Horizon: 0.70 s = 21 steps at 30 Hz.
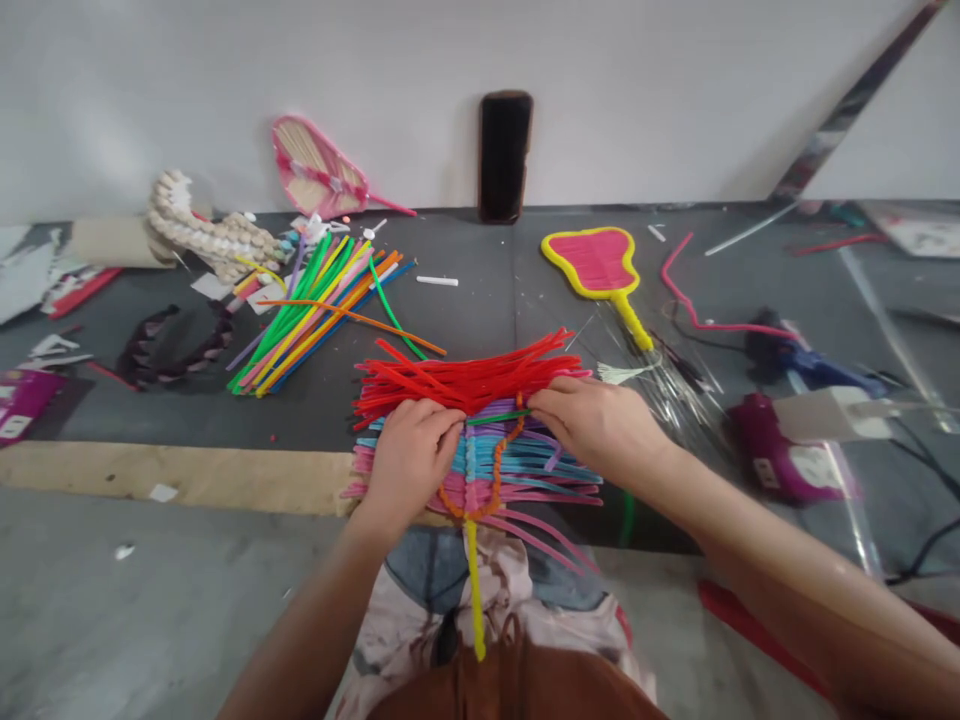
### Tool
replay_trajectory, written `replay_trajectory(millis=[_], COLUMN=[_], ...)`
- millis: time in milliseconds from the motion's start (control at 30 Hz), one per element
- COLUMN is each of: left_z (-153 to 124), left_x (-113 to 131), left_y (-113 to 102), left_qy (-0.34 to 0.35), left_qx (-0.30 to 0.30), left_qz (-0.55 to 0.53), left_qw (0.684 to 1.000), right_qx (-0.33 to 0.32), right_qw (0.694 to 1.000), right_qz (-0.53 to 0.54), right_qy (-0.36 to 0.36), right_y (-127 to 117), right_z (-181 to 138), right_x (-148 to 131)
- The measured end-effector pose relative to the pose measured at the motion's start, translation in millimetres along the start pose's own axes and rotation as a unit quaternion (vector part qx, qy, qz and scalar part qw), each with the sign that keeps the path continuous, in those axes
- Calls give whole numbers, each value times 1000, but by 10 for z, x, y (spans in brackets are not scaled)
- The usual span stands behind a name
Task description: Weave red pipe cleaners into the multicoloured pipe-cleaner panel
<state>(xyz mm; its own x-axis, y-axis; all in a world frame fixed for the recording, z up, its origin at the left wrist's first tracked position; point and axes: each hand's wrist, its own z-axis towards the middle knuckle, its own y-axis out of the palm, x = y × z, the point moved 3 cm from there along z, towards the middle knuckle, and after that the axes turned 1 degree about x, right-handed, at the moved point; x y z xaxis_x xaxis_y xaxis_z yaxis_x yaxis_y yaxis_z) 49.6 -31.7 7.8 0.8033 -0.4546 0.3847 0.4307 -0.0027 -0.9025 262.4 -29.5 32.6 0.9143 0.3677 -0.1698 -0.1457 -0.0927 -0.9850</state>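
Between my two hands stretches a short green pipe cleaner, its ends pinched in my fingertips. My left hand is closed at its left end, and my right hand is closed at its right end. Beneath them lies a layered piece of purple, blue and pink pipe cleaners joined along a middle spine. An orange twisted pipe cleaner curves over it. From its lower end a yellow stem points toward my body. A pile of red pipe cleaners lies just beyond my fingers.
Loose multicoloured pipe cleaners lie to the left. A pink and yellow fan shape rests at the back right. A phone leans on the wall beside a pink leaf-shaped fan. A purple glue gun sits at the right.
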Motion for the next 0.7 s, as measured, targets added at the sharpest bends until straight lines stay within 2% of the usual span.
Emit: replay_trajectory(millis=[200,433,700], left_z=[-6,-7,-3], left_x=[-16,-15,-10], left_y=[20,19,27], left_qy=[14,20,9], left_qx=[23,42,49], left_qz=[15,11,8], left_qw=[1000,999,999], right_qx=[11,38,40], right_qw=[997,998,994], right_qz=[21,46,94], right_qy=[-80,-23,-35], right_y=[36,76,130], right_z=[44,9,42], right_x=[-139,10,-18])
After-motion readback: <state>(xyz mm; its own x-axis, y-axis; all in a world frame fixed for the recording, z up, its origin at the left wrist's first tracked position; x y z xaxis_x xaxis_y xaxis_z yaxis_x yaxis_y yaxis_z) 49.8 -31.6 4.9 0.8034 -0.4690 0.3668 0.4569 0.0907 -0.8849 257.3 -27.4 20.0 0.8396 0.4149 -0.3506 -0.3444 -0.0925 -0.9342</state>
